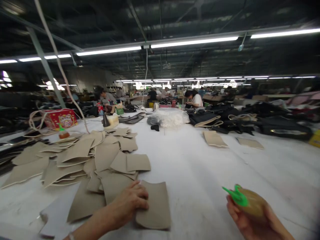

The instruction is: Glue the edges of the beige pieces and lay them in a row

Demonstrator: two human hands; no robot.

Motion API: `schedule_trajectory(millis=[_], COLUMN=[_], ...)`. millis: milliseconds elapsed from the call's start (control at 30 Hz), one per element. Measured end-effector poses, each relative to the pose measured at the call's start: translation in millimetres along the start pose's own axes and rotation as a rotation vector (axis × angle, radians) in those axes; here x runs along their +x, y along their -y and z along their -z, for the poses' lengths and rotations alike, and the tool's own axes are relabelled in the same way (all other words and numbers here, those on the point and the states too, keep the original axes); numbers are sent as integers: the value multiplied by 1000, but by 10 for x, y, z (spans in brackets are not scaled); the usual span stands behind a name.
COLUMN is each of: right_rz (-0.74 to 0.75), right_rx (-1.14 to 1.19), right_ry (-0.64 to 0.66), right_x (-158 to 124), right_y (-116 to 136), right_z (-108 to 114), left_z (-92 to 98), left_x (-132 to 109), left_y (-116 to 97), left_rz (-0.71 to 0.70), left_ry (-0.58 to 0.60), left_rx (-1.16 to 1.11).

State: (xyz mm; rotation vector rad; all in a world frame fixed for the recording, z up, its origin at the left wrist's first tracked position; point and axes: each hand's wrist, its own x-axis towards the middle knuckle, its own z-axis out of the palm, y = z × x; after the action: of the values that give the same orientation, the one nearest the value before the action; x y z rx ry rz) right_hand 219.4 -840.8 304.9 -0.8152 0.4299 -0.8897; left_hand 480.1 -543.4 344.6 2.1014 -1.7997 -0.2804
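Observation:
My left hand (133, 201) has its fingers curled over the left edge of a beige-grey panel (156, 206), which lies flat on the white table near the front. A heap of similar panels (107, 156) spreads loosely to the left and behind that hand, some folded or overlapping. My right hand (235, 213) is wrapped round a squeeze bottle (255, 203) of brownish liquid with a green nozzle (237, 196). The bottle is tilted above the table at the right, its tip pointing left, apart from the panel.
Two beige pieces (214, 139) (250, 143) lie further back on the white table (190, 173). A clear plastic bag (168, 117), dark bags (225, 116), a red box (61, 119) and a dark cone (105, 120) stand behind. A cable (60, 63) hangs at left. Other people sit working far back.

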Motion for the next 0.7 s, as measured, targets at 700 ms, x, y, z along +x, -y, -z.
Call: schedule_trajectory(millis=[700], right_rz=[-171], right_rx=[-31], right_ry=[21], right_x=[-494], right_y=[-363], right_z=[-532], left_z=[-369], left_x=[425], left_y=[-514], left_rz=[509], left_ry=[104], left_rx=[82])
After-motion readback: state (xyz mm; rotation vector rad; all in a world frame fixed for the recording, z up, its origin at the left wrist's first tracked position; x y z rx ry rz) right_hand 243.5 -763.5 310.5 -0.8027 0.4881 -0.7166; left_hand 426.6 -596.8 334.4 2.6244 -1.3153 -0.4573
